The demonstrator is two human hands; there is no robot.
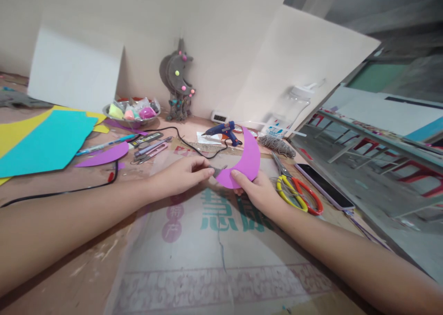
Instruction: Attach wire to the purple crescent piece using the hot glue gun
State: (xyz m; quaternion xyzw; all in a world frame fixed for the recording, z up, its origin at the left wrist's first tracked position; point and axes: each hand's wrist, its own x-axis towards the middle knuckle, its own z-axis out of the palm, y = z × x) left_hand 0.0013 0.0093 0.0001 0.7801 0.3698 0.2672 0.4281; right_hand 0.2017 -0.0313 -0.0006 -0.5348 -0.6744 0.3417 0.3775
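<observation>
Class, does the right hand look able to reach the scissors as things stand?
Probably yes: the scissors lie beside the right hand with nothing visible between, though it may first need to release the purple crescent.

"Please, what is carrying all these things?"

"It is a brownish table (86,269). From where I stand, I see a printed sheet (194,269) with green characters lying over its middle."

"And on the right side?"

"There lie a phone (324,186), scissors (299,193) with one yellow and one red handle, and, farther back, a bundle of grey yarn (277,145)."

"On the left?"

"A blue sheet (48,144) overlaps a yellow sheet (17,133). Near them is one purple paper piece (104,156)."

"And behind?"

"A metal bowl (133,122), a small digital clock (219,116) and a blue glue gun (224,129)."
</observation>
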